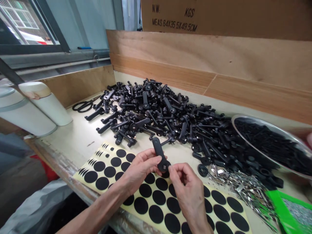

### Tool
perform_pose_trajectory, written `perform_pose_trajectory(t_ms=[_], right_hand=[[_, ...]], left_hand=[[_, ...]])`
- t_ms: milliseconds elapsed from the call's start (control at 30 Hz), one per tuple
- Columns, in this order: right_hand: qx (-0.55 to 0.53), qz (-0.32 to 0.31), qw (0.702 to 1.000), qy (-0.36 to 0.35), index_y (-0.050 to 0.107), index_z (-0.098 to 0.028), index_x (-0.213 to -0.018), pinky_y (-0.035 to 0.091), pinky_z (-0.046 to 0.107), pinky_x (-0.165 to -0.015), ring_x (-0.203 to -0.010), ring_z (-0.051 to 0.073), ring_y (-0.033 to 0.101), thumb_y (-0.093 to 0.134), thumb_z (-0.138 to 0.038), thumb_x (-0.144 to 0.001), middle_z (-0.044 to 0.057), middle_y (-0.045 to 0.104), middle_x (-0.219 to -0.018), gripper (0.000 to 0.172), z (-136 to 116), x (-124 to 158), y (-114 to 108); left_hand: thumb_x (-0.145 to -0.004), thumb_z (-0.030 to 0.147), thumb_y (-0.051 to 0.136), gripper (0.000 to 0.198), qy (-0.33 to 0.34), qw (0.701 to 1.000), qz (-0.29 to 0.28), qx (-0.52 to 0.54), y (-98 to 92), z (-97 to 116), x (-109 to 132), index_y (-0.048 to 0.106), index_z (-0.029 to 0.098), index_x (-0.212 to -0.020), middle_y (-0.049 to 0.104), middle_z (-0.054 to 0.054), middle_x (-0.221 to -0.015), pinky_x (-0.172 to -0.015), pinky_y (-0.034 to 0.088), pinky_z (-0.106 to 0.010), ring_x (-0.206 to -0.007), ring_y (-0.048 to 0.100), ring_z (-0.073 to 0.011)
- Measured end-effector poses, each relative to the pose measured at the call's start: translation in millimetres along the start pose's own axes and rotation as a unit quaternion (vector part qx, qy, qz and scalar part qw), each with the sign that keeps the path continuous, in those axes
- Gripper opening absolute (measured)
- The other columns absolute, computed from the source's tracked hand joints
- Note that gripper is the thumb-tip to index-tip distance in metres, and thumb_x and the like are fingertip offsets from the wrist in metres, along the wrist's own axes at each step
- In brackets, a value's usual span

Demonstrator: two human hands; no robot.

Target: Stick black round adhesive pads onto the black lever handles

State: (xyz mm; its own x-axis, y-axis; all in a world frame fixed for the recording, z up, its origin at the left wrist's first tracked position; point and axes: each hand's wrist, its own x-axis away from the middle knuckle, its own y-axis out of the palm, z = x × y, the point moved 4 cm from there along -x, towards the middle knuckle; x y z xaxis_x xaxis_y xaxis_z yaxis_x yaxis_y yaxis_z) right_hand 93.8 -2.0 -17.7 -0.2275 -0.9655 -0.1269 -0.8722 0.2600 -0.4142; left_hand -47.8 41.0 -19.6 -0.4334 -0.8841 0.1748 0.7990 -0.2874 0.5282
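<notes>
Black moulded lever handle [158, 150]: tilted, round head lowest, a small silvery square showing in the head; it sits just in front of the heap of black handles [156, 110], above the discs.

Window with dark metal frame [24, 24]: far left, well beyond the heap.

White cylindrical containers [46, 104]: two, lying on their sides left of the heap; what they are for cannot be told.

Black-looped scissors [84, 105]: flat on the pale workbench [65, 144], touching the heap's left edge or nearly so.

Sheet of round black adhesive discs on cream backing [107, 158]: in front of the heap, under both hands, many discs in rows.

Left hand [140, 170]: closed around the handle's arm, thumb on top, gripping firmly.

Right hand [184, 185]: thumb and forefinger pinched in on the round head, other fingers loosely curled.

Brown corrugated carton [195, 13]: behind the heap, above a plywood board [195, 58]; printed "N.W.", "KGS" and "MEAS.64X35.5X49.5CM".

Steel bowl of small black parts [258, 125]: right of the heap, its rim tilted.

Silver metal clips [243, 185]: loose, in front of the bowl, right of the heap.

Green-edged packet [275, 208]: at the right edge, holding small silvery pieces.
</notes>
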Motion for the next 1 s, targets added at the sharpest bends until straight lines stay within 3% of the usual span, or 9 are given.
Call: perform_pose_trajectory(t_ms=[133, 233, 367, 500, 667, 733, 867, 1000], right_hand=[[0.123, 0.034, 0.984, -0.122, 0.056, -0.021, -0.075, 0.042, 0.021, -0.052, -0.056, 0.011, 0.053, 0.048, -0.033, -0.094, -0.001, 0.056, -0.07, 0.024, -11.7, 4.2, 1.2], [0.275, 0.073, 0.939, -0.194, 0.055, -0.021, -0.085, 0.038, 0.023, -0.047, -0.059, 0.013, 0.057, 0.036, -0.028, -0.099, 0.002, 0.056, -0.076, 0.025, -16.0, 11.0, 6.2], [0.423, 0.083, 0.878, -0.207, 0.056, -0.019, -0.095, 0.034, 0.026, -0.044, -0.059, 0.015, 0.057, 0.033, -0.017, -0.097, 0.003, 0.058, -0.082, 0.023, -16.9, 16.5, 12.9], [0.456, 0.078, 0.861, -0.212, 0.056, -0.017, -0.106, 0.042, 0.029, -0.051, -0.066, 0.018, 0.059, 0.033, -0.008, -0.092, 0.008, 0.06, -0.094, 0.028, -20.1, 18.8, 15.6], [0.446, 0.071, 0.87, -0.197, 0.059, -0.017, -0.109, 0.043, 0.04, -0.061, -0.075, 0.026, 0.058, 0.034, -0.004, -0.086, 0.014, 0.061, -0.095, 0.037, -12.0, 15.6, 15.7], [0.408, 0.062, 0.895, -0.172, 0.06, -0.016, -0.111, 0.041, 0.043, -0.063, -0.075, 0.029, 0.056, 0.034, -0.003, -0.083, 0.016, 0.061, -0.092, 0.041, -4.4, 9.2, 10.8], [0.206, 0.013, 0.972, -0.114, 0.064, -0.019, -0.105, 0.045, 0.042, -0.074, -0.084, 0.027, 0.059, 0.035, -0.014, -0.09, 0.011, 0.062, -0.088, 0.032, -0.3, -6.0, -3.0], [-0.04, -0.067, 0.997, -0.024, 0.06, -0.021, -0.102, 0.048, 0.027, -0.06, -0.066, 0.016, 0.06, 0.029, -0.039, -0.099, 0.002, 0.063, -0.076, 0.036, -12.9, -8.1, 4.6]], left_hand=[[-0.079, 0.021, 0.07, 0.021, 0.001, 1.0, 0.022, -0.02, -2.1, 0.2, 0.2, 0.066, 0.014, -0.099, 0.067, -0.008, -0.096, -0.065, 0.048, -0.022, -0.076, 0.06, -0.0126], [-0.076, 0.019, 0.072, 0.021, 0.01, 0.997, 0.059, -0.056, -4.4, 0.4, 0.3, 0.066, 0.013, -0.095, 0.067, -0.006, -0.092, -0.061, 0.047, -0.021, -0.074, 0.06, -0.0127], [-0.072, 0.018, 0.074, 0.024, 0.044, 0.989, 0.091, -0.108, -4.2, -1.3, 0.1, 0.067, 0.013, -0.095, 0.066, -0.004, -0.084, -0.059, 0.047, -0.021, -0.073, 0.059, -0.0135], [-0.071, 0.019, 0.074, 0.026, 0.069, 0.984, 0.107, -0.127, -4.3, -3.6, -0.3, 0.067, 0.013, -0.095, 0.065, -0.003, -0.081, -0.058, 0.047, -0.021, -0.072, 0.059, -0.0135], [-0.072, 0.021, 0.073, 0.023, 0.079, 0.98, 0.12, -0.14, 2.1, -1.0, 4.1, 0.068, 0.014, -0.093, 0.068, -0.006, -0.092, -0.059, 0.05, -0.022, -0.074, 0.061, -0.0145], [-0.073, 0.024, 0.073, 0.023, 0.076, 0.982, 0.108, -0.132, 7.5, -0.2, 7.4, 0.068, 0.014, -0.093, 0.068, -0.007, -0.099, -0.057, 0.05, -0.023, -0.075, 0.061, -0.0156], [-0.079, 0.027, 0.069, 0.022, 0.056, 0.993, 0.083, -0.067, 9.5, 0.7, 12.7, 0.065, 0.015, -0.096, 0.068, -0.008, -0.098, -0.059, 0.051, -0.024, -0.068, 0.062, -0.0138], [-0.084, 0.025, 0.063, 0.015, 0.046, 0.998, 0.042, 0.008, 3.1, 4.0, 19.5, 0.063, 0.012, -0.093, 0.066, -0.007, -0.086, -0.057, 0.048, -0.022, -0.065, 0.061, -0.0127]])
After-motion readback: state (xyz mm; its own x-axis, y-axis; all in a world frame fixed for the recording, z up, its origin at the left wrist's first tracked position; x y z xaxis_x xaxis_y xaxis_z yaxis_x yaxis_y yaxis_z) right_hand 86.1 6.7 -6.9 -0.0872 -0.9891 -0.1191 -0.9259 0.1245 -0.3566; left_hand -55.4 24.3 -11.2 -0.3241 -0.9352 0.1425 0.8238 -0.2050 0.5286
